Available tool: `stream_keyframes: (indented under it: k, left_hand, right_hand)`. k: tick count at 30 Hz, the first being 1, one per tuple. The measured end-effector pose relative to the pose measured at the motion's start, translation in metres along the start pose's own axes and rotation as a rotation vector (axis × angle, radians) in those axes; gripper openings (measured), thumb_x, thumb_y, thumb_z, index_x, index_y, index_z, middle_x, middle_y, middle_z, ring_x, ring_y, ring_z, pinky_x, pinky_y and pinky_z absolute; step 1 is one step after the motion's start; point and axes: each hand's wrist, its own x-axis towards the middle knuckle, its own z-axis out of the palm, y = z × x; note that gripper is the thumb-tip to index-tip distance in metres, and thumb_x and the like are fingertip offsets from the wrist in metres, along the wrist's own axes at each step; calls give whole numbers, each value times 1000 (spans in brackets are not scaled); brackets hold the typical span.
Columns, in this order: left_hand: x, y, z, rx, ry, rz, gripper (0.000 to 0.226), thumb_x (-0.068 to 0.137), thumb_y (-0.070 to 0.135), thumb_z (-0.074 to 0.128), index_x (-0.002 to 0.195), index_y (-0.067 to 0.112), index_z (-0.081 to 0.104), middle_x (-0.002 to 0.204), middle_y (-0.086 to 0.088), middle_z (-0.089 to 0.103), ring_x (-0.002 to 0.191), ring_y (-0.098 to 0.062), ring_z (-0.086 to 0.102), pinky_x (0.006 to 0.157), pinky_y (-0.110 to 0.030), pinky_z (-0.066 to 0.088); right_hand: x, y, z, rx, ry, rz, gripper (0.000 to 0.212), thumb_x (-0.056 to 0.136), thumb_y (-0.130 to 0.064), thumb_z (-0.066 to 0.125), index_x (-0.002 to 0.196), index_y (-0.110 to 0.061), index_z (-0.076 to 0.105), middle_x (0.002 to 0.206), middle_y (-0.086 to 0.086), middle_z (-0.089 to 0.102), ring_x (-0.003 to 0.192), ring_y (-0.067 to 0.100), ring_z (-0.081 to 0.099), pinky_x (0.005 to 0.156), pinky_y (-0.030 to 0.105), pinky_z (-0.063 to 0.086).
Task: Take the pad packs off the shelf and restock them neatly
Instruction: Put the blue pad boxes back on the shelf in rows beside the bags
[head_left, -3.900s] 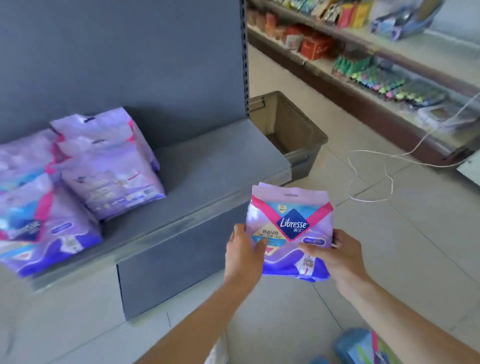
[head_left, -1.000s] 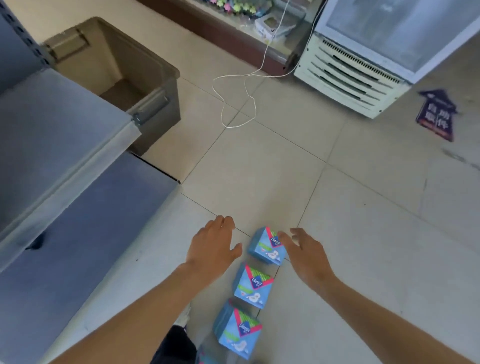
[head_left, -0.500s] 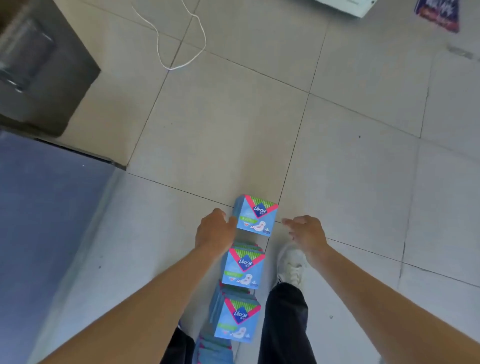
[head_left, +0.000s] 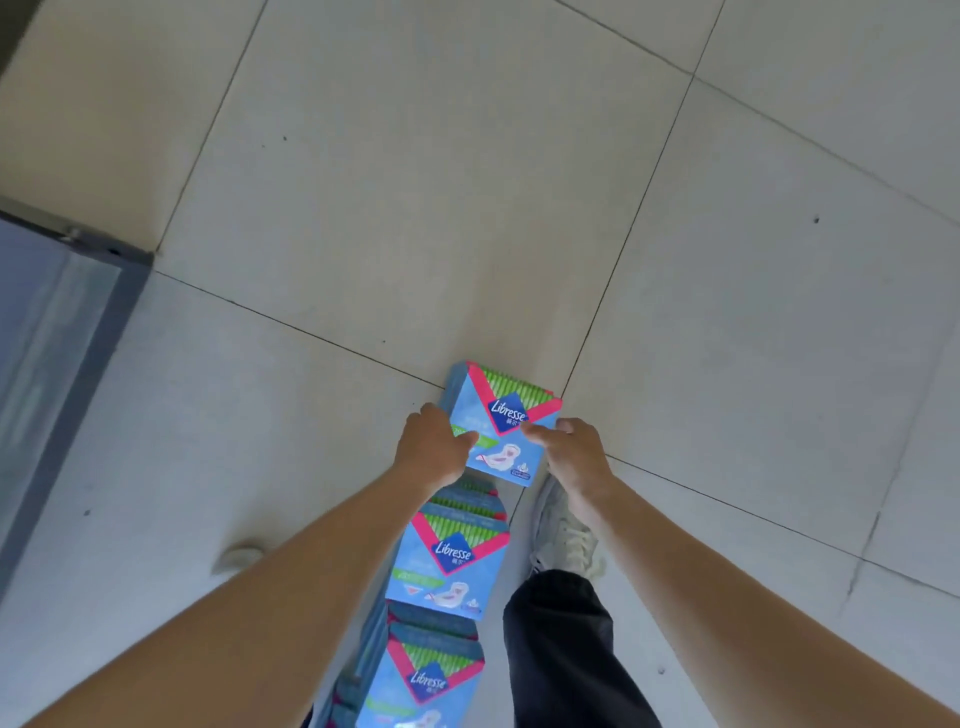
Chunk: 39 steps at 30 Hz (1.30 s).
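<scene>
The left hand (head_left: 434, 448) and right hand (head_left: 571, 453) pinch the front pad pack (head_left: 506, 415) by its sides; probably light, soft, crushable; grip gently.

You are working in bright, even light that washes out the pale floor (head_left: 467, 182) slightly and leaves only soft, faint shadows on it. Your wide lens bends the tile lines toward the edges. The grey shelf base (head_left: 47, 364) and the shoe (head_left: 239, 558) at the left are smeared, while the print on the top pack (head_left: 506, 415) reads sharp.
</scene>
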Motion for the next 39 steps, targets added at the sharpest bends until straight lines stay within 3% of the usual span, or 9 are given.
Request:
stream_keyframes:
  k: [3, 6, 10, 17, 22, 29, 32, 36, 39]
  left_hand:
    - [1, -2, 8, -26, 40, 28, 50, 96, 30, 53, 135, 2, 38, 137, -17, 46, 127, -30, 44, 101, -32, 35]
    - [5, 3, 15, -112, 83, 58, 41, 93, 28, 58, 124, 3, 48, 124, -15, 55, 115, -29, 52, 94, -34, 41]
    - [6, 14, 18, -149, 121, 14, 41, 94, 28, 57, 125, 3, 46, 125, -15, 50, 114, -28, 52, 91, -31, 39]
    - [3, 6, 25, -237, 170, -33, 44, 94, 28, 57, 130, 4, 46, 128, -14, 47, 114, -28, 54, 91, -30, 41]
    - [-32, 8, 10, -420, 259, -27, 38, 93, 25, 58, 124, 5, 49, 123, -11, 47, 109, -27, 55, 83, -29, 40]
    - [-118, 6, -87, -711, 479, -22, 38, 87, 17, 66, 121, 9, 51, 119, -4, 49, 105, -23, 57, 81, -24, 41]
    - [-166, -2, -151, -819, 595, 0, 40, 86, 14, 68, 122, 9, 52, 117, 0, 49, 104, -20, 58, 86, -26, 46]
    - [-235, -23, -235, -976, 814, 56, 36, 86, 13, 66, 120, 14, 52, 106, 8, 46, 90, -8, 50, 72, -12, 36]
    - [-282, -52, -284, -1105, 988, 72, 35, 85, 13, 67, 117, 15, 54, 103, 8, 49, 84, -4, 51, 66, -7, 39]
  right_hand:
    - [3, 5, 8, 61, -23, -47, 27, 83, -10, 70, 107, -1, 62, 102, 11, 71, 79, 20, 68, 60, 24, 48]
    - [6, 7, 11, 103, -3, -54, 31, 82, -5, 71, 110, -1, 60, 107, 12, 70, 93, 27, 69, 69, 28, 52]
    - [10, 5, 9, 129, 16, -36, 23, 80, 0, 71, 101, -2, 62, 104, 15, 70, 86, 27, 68, 69, 30, 53]
    - [1, -7, 1, 162, -55, -20, 21, 82, 4, 69, 102, 2, 62, 94, 13, 68, 65, 15, 63, 39, 12, 45]
    - [-31, -34, 1, 114, -1, -168, 23, 78, 2, 73, 94, -8, 60, 94, 8, 69, 79, 24, 68, 56, 23, 52]
    - [-125, -124, 23, 62, -53, -407, 37, 71, 9, 76, 101, -6, 60, 92, 7, 67, 79, 19, 64, 66, 28, 52]
    - [-182, -177, 44, 25, -141, -523, 38, 72, 12, 74, 100, -8, 57, 89, 4, 65, 76, 16, 63, 58, 17, 52]
    - [-283, -251, 85, 19, -310, -721, 42, 71, 14, 75, 102, -7, 56, 87, -3, 62, 74, 5, 61, 51, 6, 46]
    - [-358, -286, 125, 15, -473, -857, 59, 48, -9, 87, 99, -16, 59, 92, -2, 67, 68, -3, 66, 52, 10, 49]
